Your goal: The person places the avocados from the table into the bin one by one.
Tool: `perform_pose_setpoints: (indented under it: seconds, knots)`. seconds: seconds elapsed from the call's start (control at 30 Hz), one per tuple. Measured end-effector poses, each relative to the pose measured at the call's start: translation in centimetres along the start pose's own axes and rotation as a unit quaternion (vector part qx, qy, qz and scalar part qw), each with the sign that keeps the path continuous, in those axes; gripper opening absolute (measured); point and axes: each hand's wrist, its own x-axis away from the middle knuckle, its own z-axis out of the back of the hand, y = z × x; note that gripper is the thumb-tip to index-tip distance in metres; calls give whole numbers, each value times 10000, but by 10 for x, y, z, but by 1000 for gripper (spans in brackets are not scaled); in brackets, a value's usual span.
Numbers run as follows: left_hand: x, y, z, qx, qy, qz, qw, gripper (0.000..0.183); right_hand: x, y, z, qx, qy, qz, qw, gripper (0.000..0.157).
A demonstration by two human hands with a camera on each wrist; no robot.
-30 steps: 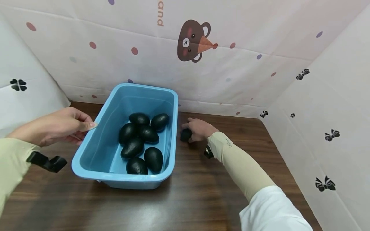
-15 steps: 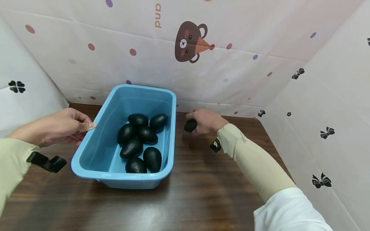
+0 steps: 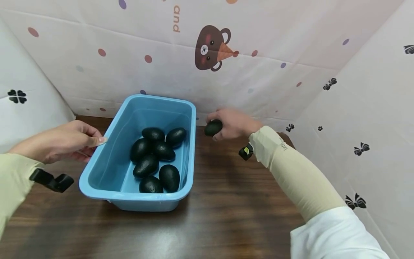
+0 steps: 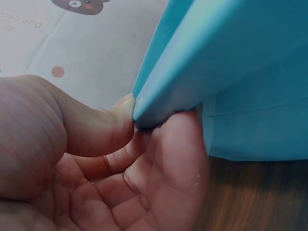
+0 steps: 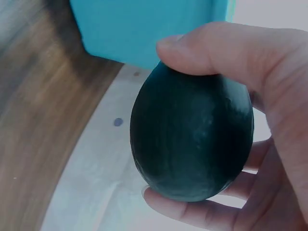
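Note:
A blue plastic bin (image 3: 113, 196) stands on the table with several dark green avocados (image 3: 146, 166) lying on its floor. On the bin's left side, my left hand (image 3: 72, 142) pinches the rim between thumb and fingers; the left wrist view shows the thumb (image 4: 103, 127) on top and a finger curled underneath. To the right of the bin, my right hand (image 3: 236, 124) holds a single avocado (image 3: 213, 127) raised off the table, outside the bin. Thumb and fingers wrap this smooth avocado (image 5: 192, 134) in the right wrist view, with the bin's outer wall behind it.
The brown wooden table (image 3: 220, 216) runs back to a white printed sheet (image 3: 161, 72) with a bear figure. Another white sheet (image 3: 372, 108) with black bows borders the right side. A third sheet (image 3: 26, 118) stands at the left.
My right hand has lifted the avocado off the table, moving up and slightly to the right, toward the back. My left hand keeps its pinch on the rim.

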Motion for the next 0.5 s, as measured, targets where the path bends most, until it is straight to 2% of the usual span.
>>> perform_pose_setpoints:
  seconds: [0.23, 0.4, 0.5]
  knots:
    - [0, 0, -1, -98, 49, -62, 9999, 40, 2, -14, 21, -52, 156, 111, 9998, 40]
    - [0, -1, -1, -103, 65, -68, 9999, 40, 1, -29, 35, -281, 278, 442, 9982, 32]
    - [0, -1, -1, -100, 57, -70, 9999, 40, 0, -40, 42, -337, 350, 622, 9969, 35]
